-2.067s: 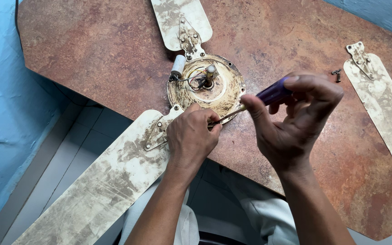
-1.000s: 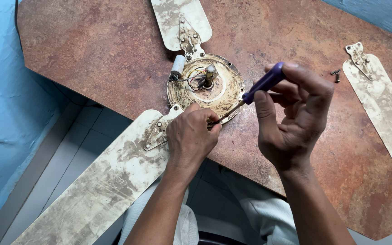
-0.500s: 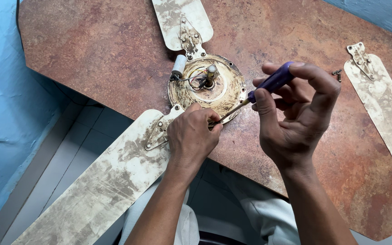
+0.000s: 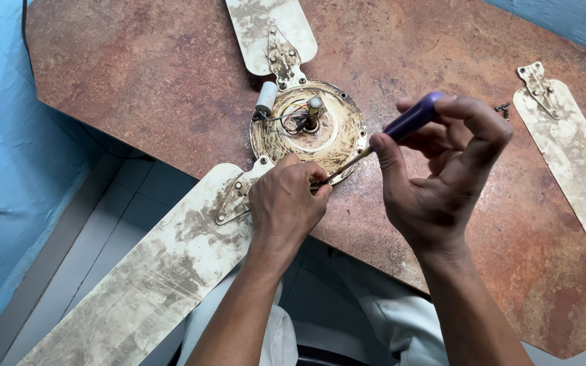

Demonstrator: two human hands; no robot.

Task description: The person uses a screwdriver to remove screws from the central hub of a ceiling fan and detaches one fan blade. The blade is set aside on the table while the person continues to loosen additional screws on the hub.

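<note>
Brown mottled stone-look table (image 4: pixel 137 74) fills most of the frame; its near edge runs diagonally from mid-left down to the lower right corner. Blue wall at left and in the upper right corner, pale floor tiles lower left. Bare tabletop w/ room at upper left and centre right.

Long dirty cream fan blade (image 4: pixel 150 271) hangs off the table edge toward the lower left, bolted by its metal bracket to the round fan motor housing (image 4: pixel 330 132) at top centre. Second blade (image 4: pixel 266 30) goes up out of the top edge. Third blade, detached (image 4: pixel 578 156), lies well apart along the right edge, bracket end up. Small white cylinder capacitor (image 4: pixel 266 97) sits at the hub's upper left rim, thin wires running to the centre shaft. Small dark screws (image 4: pixel 503 107) lie just left of the detached blade's bracket. No labels or signs readable.

Left hand (image 4: pixel 286 200) at centre, knuckles up, fingers curled at the hub's lower rim right where the screwdriver tip lands; whether it pinches anything, can't tell. Right hand (image 4: pixel 442 176) at centre right, apart from the left, thumb and curled fingers clamped round the purple handle of the screwdriver (image 4: pixel 412 122). The shaft slants down-left to the hub rim, tip at the left fingertips. Both forearms come up from the bottom edge.
</note>
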